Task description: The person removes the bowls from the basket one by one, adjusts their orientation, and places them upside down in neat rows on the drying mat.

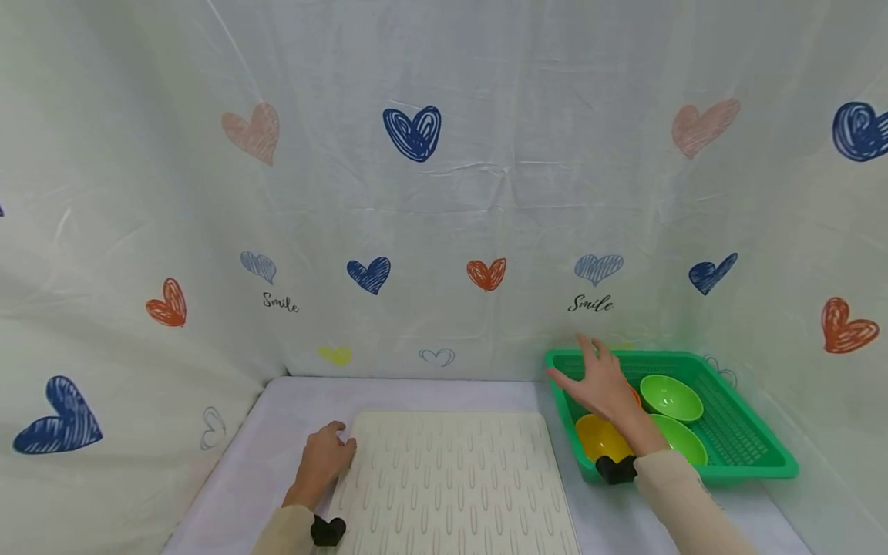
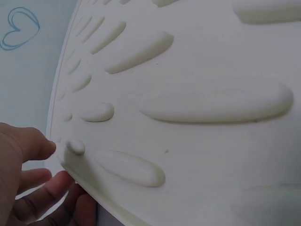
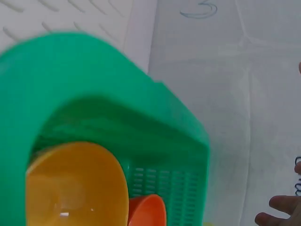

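My left hand (image 1: 324,456) is at the left edge of an off-white mat (image 1: 451,478) with raised oval ridges. In the left wrist view its fingers (image 2: 40,200) curl at the mat's (image 2: 202,150) corner, the thumb side above the edge and the other fingertips partly hidden under it. Over the left part of a green plastic basket (image 1: 752,432) reaches my right hand (image 1: 602,381), fingers spread, holding nothing. Inside the basket are a yellow bowl (image 1: 598,436), two light green bowls (image 1: 671,398) and an orange one (image 3: 149,212), partly covered by the hand.
A white cloth covers the table (image 1: 257,462). Behind and at both sides hangs a pale curtain (image 1: 458,208) printed with hearts and the word "Smile". The basket stands right of the mat, close to the back curtain.
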A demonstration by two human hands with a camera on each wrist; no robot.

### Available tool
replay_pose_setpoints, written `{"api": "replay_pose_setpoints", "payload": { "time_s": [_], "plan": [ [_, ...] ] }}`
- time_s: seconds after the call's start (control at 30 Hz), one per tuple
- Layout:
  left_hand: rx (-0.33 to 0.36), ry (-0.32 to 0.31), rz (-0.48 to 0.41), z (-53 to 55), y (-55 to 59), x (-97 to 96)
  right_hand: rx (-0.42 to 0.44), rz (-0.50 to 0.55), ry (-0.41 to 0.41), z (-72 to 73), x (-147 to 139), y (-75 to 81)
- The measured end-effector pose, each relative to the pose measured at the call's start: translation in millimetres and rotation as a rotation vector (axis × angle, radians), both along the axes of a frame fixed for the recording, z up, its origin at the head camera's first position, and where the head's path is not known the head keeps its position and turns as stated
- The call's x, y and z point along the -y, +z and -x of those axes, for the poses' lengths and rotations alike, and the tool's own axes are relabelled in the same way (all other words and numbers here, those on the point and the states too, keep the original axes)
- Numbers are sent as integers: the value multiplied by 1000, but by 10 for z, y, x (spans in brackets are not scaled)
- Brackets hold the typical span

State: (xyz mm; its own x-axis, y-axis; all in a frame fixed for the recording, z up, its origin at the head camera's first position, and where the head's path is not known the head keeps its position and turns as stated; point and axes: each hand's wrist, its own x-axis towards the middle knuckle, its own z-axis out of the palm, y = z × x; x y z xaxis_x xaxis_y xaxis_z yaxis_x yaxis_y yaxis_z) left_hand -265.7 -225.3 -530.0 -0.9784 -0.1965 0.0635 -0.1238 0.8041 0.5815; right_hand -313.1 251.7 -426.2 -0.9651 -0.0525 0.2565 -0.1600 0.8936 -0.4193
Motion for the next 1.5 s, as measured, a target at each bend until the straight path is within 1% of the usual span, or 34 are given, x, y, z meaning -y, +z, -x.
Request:
{"api": "replay_pose_setpoints", "payload": {
  "time_s": [0.13,0.27,0.4,0.53,0.63,0.73,0.8,0.9,1.07,1.33,1.5],
  "plan": [
    [56,-4,54,-19,39,-35,-6,118,-24,87,-228,0],
    [103,-14,112,-23,102,-80,-4,193,-58,161,-405,-46],
    [144,2,133,-29,142,-115,46,232,-83,209,-547,-135],
    [154,13,150,-22,143,-136,104,252,-99,251,-665,-227],
    [150,8,168,-12,129,-139,148,253,-111,282,-724,-293],
    [151,6,179,-10,119,-141,209,245,-115,302,-768,-359],
    [154,8,174,-9,117,-148,251,237,-114,310,-796,-398],
    [154,5,177,-15,120,-169,291,220,-109,311,-840,-448],
    [135,-6,197,-24,114,-185,314,188,-83,303,-877,-492],
    [128,19,205,-33,165,-181,333,137,-69,351,-855,-531],
    [119,22,207,-43,168,-174,359,88,-67,380,-844,-577]
  ]
}}
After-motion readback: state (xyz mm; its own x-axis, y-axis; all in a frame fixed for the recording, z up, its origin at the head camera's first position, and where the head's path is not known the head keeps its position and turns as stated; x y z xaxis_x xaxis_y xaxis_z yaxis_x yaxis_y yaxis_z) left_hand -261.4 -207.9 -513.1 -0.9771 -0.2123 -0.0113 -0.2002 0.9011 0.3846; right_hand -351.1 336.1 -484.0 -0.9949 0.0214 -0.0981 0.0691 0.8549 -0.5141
